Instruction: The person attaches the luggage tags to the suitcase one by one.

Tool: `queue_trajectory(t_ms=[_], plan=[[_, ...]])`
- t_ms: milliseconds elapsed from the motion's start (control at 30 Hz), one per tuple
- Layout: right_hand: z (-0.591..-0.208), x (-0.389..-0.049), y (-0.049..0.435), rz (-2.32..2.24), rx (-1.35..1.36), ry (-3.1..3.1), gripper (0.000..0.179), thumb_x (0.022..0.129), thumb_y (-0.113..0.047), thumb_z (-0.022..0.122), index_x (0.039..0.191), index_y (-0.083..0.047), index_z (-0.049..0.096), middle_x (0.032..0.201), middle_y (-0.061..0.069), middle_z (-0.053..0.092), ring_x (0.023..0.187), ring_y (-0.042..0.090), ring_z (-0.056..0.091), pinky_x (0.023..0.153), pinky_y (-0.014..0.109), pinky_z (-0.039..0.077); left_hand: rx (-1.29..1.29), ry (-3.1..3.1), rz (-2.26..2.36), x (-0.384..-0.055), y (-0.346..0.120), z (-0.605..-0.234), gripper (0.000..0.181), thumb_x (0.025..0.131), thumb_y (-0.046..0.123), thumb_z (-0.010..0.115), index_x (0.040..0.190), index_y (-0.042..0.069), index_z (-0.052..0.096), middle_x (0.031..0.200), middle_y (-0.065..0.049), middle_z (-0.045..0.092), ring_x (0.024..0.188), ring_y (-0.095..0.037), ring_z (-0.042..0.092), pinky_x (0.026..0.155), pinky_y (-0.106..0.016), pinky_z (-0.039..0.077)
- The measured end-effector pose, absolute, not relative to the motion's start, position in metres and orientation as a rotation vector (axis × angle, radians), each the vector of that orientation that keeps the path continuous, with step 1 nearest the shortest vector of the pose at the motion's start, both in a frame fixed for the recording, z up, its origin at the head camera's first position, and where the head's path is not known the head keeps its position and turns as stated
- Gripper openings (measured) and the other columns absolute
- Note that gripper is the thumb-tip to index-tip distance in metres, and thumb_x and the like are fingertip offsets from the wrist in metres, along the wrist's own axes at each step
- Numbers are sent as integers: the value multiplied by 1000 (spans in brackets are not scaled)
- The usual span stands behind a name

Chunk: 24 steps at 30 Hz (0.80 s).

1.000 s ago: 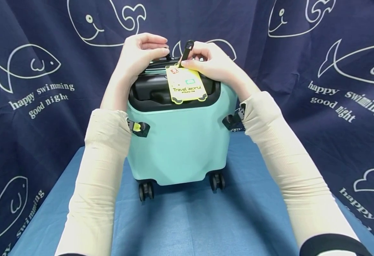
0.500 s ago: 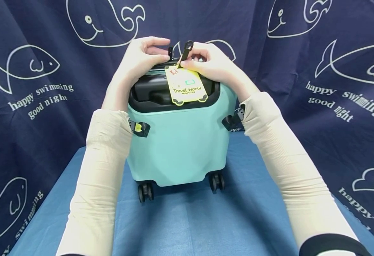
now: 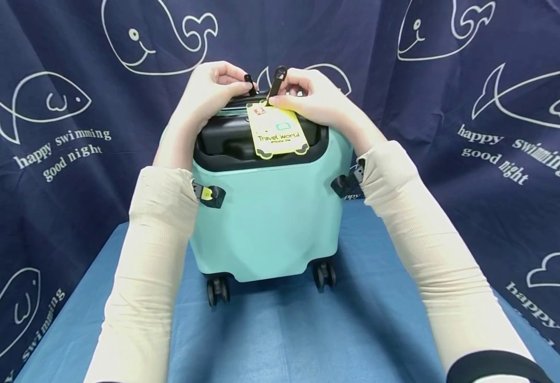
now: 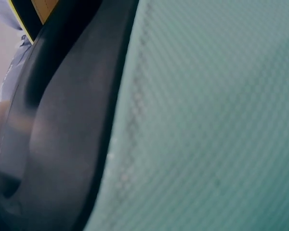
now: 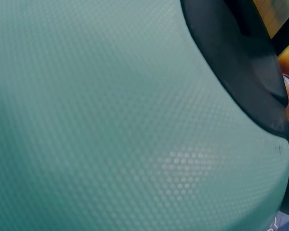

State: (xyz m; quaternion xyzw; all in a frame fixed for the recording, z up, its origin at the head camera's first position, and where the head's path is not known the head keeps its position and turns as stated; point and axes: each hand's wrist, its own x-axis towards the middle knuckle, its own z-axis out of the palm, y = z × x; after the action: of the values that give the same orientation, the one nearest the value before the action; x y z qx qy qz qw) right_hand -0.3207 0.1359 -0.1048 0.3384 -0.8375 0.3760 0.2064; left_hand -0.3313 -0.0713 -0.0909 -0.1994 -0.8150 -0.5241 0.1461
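Observation:
A mint-green suitcase [image 3: 270, 218] stands upright in the middle of the head view, with a black recessed panel at its top. Over that panel hangs a yellow luggage tag [image 3: 279, 130] printed "Travel World". My right hand [image 3: 315, 98] pinches a black strap [image 3: 277, 82] by the tag, its looped end sticking up above the thumb. Just left of it, my left hand [image 3: 213, 90] pinches a second upright black strap end [image 3: 248, 80] between thumb and finger. Whether the two ends join behind the tag is hidden. Both wrist views show mostly the green shell [image 4: 207, 115].
Black double wheels [image 3: 219, 290] carry the suitcase on a blue cloth-covered surface [image 3: 280, 340]. A dark blue curtain [image 3: 280, 26] with whale and fish drawings hangs behind and on both sides. Small black wrist cameras [image 3: 213, 197] sit close to the shell.
My left hand has shifted slightly and its thumb and finger have closed on the left strap end, which stood up at the fingertips before. My right hand keeps its pinch.

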Motion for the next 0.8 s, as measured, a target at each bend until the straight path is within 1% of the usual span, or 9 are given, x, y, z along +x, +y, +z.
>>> queue_trajectory(t_ms=[100,200,333,467,567,667,733,800], plan=[[-104,-320,137,1021,939,-2334,13,85,-20,65,78,-10,61,72,-5,47,70,11,43,65,21,31,-597,-2306,-1581,-332,-70,-91,10,86,9,66,94,5,62,74,10,66,73,-3,62,72,-16,44],[-103,-319,137,969,931,-2333,18,87,-24,63,76,-10,60,72,-4,47,69,12,43,65,21,30,-625,-2266,-1636,-332,-70,-92,7,86,8,65,90,8,60,76,9,67,73,-4,63,72,-16,46],[-102,-319,138,931,907,-2342,23,89,-27,61,75,-8,59,73,-4,48,70,12,43,66,21,30,-651,-2231,-1680,-331,-69,-92,8,85,8,67,87,11,60,78,6,68,74,-6,64,74,-17,47],[-101,-318,137,982,887,-2344,17,88,-24,61,84,-7,61,75,-5,51,69,9,46,68,20,33,-672,-2210,-1693,-330,-69,-90,8,84,9,69,87,12,62,81,1,69,77,-8,64,78,-18,47],[-99,-318,136,1016,890,-2339,15,88,-22,62,89,-8,61,75,-6,53,67,8,47,70,19,34,-691,-2216,-1689,-330,-70,-89,8,84,10,68,88,13,62,80,2,69,77,-8,64,77,-19,46],[-99,-318,136,1013,898,-2337,14,88,-21,62,89,-8,60,73,-6,52,66,8,47,70,20,34,-703,-2232,-1686,-329,-70,-89,8,85,10,67,90,14,62,77,3,68,76,-8,64,74,-19,45],[-100,-318,136,1012,899,-2335,14,88,-21,63,88,-8,61,73,-6,52,66,8,46,69,20,33,-704,-2251,-1667,-328,-71,-89,11,85,11,68,93,13,62,77,5,69,77,-7,64,74,-19,44],[-100,-318,136,1017,903,-2330,14,87,-21,63,88,-8,61,72,-6,52,66,8,45,68,20,32,-697,-2271,-1645,-328,-71,-88,17,84,11,69,100,13,63,80,6,69,81,-6,64,76,-18,44]])
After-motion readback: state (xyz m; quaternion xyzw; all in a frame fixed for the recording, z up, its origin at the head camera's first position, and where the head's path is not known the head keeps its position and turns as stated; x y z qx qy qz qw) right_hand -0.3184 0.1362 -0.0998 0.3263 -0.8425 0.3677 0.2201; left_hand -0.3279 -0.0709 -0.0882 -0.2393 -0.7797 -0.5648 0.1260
